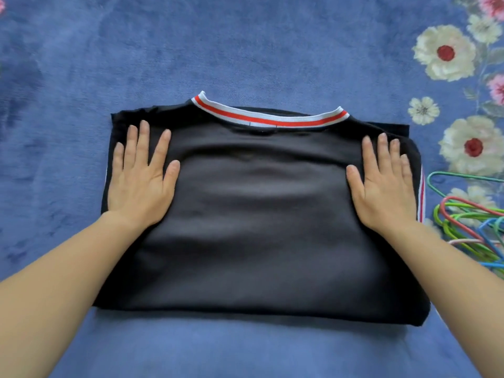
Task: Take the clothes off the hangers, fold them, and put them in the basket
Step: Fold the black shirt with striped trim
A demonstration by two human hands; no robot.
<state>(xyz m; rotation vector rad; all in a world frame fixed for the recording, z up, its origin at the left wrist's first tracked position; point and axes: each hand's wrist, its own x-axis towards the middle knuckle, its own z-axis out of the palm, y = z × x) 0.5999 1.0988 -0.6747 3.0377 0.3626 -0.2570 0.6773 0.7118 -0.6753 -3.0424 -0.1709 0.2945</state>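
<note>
Black shirt (259, 214): it lies flat in the middle of a blue plush blanket (245, 50), directly in front of the person. It is folded into a rough rectangle. Its collar (270, 117), ribbed in white and red, is at the far edge and faces up. A little loose black fabric sticks out at both far corners. A red and white side stripe (421, 192) shows along the shirt's right edge. The near edge is a straight fold. The top surface shows only shallow creases.

Left hand (141, 175): palm down on the shirt's far left part, fingers straight and spread wide. It presses on the cloth and grips nothing.

Right hand (384, 184): palm down on the far right part, fingers straight and closer together, thumb set apart. It too rests flat and holds nothing. Both forearms are bare and reach in from the near corners.

Hangers (474, 227): a loose heap in green, pink and blue lies on the blanket just beside the shirt's right edge. The heap is partly cut off by the edge of the view. I cannot tell whether it touches the shirt.

Blanket: printed flowers (444, 53), cream and pink, run down its right side, and the hangers lie over some of them.
</note>
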